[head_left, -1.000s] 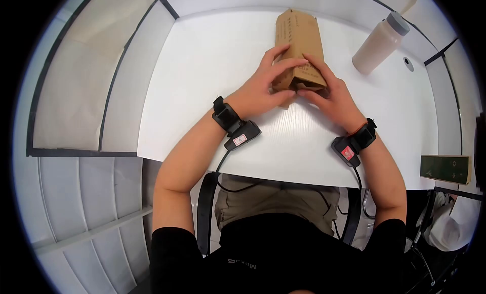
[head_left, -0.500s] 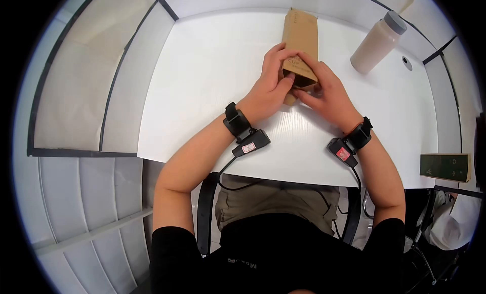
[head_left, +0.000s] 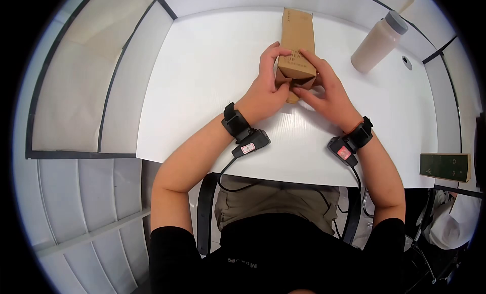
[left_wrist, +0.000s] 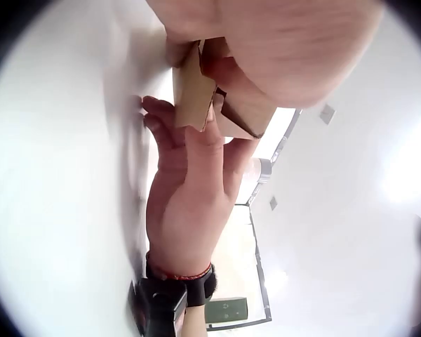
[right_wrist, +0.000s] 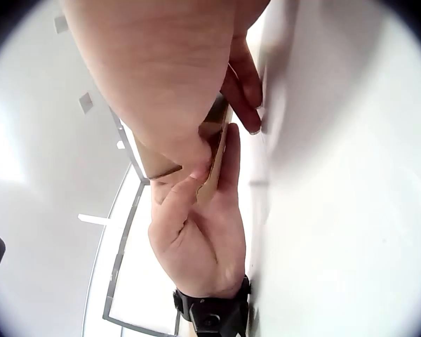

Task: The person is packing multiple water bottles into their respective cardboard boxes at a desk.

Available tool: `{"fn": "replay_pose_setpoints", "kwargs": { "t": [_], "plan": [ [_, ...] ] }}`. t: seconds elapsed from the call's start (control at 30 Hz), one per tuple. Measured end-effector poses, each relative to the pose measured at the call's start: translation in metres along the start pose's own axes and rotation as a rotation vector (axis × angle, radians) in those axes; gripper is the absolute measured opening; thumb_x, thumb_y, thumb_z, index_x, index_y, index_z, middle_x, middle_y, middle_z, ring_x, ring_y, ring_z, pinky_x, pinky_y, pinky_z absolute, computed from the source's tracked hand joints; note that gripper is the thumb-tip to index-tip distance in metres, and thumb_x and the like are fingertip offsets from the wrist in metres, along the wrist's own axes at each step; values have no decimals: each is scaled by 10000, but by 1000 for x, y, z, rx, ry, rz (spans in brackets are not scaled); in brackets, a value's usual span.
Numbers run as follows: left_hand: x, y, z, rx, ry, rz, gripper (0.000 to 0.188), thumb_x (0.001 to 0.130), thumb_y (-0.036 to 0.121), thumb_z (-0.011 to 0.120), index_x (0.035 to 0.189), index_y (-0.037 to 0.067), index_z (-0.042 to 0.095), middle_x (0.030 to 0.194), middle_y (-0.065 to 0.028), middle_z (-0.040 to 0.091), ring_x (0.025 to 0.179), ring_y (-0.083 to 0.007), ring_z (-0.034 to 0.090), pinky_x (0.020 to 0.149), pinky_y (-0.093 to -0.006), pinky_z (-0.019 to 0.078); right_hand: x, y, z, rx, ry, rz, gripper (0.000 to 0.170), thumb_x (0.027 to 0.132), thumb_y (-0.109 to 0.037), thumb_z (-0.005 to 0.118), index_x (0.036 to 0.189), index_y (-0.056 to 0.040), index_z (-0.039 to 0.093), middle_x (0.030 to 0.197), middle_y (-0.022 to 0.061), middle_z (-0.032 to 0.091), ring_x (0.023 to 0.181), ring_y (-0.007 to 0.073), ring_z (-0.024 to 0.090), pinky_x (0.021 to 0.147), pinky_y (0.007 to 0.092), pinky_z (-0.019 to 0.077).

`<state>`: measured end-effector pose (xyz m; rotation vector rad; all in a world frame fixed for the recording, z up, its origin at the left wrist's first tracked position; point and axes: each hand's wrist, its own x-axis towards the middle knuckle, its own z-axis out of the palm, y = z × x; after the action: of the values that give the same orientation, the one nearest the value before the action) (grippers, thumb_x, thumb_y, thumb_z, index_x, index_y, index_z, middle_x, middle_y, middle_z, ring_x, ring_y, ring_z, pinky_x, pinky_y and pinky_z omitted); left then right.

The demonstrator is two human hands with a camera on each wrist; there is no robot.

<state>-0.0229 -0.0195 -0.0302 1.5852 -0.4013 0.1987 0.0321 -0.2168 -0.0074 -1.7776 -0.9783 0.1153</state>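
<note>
A long brown cardboard box (head_left: 297, 33) with printed lettering lies on the white table, its near end toward the person. The left hand (head_left: 263, 91) grips that end from the left, fingers along the side and top, thumb at the end flaps. On the other side, the right hand (head_left: 331, 96) holds the box, its thumb against the lower flap (head_left: 292, 97). Side flaps are angled inward across the opening. Up close in the left wrist view, the right thumb presses on a flap (left_wrist: 193, 98). The inside of the box is mostly hidden by thumbs and flaps.
A pale bottle (head_left: 377, 46) with a grey lid stands at the back right, near a round cable hole (head_left: 408, 64). A dark green book-like object (head_left: 445, 167) is at the right edge. Low partition walls (head_left: 121, 91) border the table.
The box has rotated slightly, bringing another printed face up. Its open end, dark half a second ago, now shows flaps folded partly inward. The left hand has shifted its thumb onto that end.
</note>
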Motion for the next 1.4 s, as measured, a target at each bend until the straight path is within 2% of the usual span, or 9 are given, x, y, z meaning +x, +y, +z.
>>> {"fn": "replay_pose_setpoints", "kwargs": {
  "t": [0.27,0.37,0.47,0.6,0.67,0.77,0.87,1.1,1.4],
  "plan": [
    [-1,0,-1,-13,29,-10,677,849,-159,401,1440,139,258,1610,-213,123,1520,-358,217,1185,-438,339,-2,-2,-1,-2,-78,-40,1051,732,-103,847,1594,-161,249,1221,142,468,1070,293,604,977,399,544],
    [-2,-2,0,-80,46,-55,686,835,-151,395,1444,136,262,1603,-217,133,1511,-355,233,1191,-442,328,-2,-2,1,-2,-48,-38,993,741,-86,833,1572,-151,293,1208,142,477,1053,289,601,954,387,546],
    [-1,-4,1,6,14,-15,724,844,-164,367,1490,129,224,1478,-130,329,1428,-228,355,1185,-397,330,1,2,0,-119,14,-28,919,750,-64,818,1537,-134,348,1191,139,491,1051,280,601,921,382,548],
    [-1,2,1,-63,13,-35,730,809,-135,377,1477,135,261,1546,-147,239,1478,-269,267,1203,-424,305,0,-2,0,-75,40,-32,788,814,-53,786,1497,-107,397,1202,133,515,1050,257,618,887,360,552],
    [2,1,-6,-64,-29,-26,730,785,-114,420,1454,146,286,1600,-177,130,1522,-341,161,1205,-468,306,0,-1,0,-16,30,23,754,855,-46,757,1501,-90,372,1325,127,507,1166,243,591,963,380,527],
    [0,3,-4,-85,-62,15,724,809,-102,466,1460,163,290,1598,-171,118,1525,-342,150,1191,-489,341,-1,-2,0,-5,28,50,707,901,-60,732,1502,-81,359,1391,120,507,1218,229,581,1003,389,512],
    [1,-1,3,15,-3,26,675,888,-25,599,1458,173,297,1596,-175,106,1526,-359,152,1152,-496,402,-1,1,2,-7,63,5,677,908,-102,739,1484,-75,384,1315,135,521,1139,239,612,929,368,531],
    [1,-5,6,42,29,72,615,901,-75,497,1447,138,312,1570,-208,160,1490,-392,226,1193,-468,333,-1,2,4,96,90,62,589,944,-92,684,1459,-68,399,1274,134,529,1112,223,616,881,344,534],
    [3,-4,9,148,76,49,622,867,-116,496,1417,141,363,1544,-204,194,1449,-422,280,1154,-469,397,1,8,7,17,128,14,593,935,-68,666,1469,-80,409,1257,135,501,1101,247,602,871,341,548]
  ]
}}
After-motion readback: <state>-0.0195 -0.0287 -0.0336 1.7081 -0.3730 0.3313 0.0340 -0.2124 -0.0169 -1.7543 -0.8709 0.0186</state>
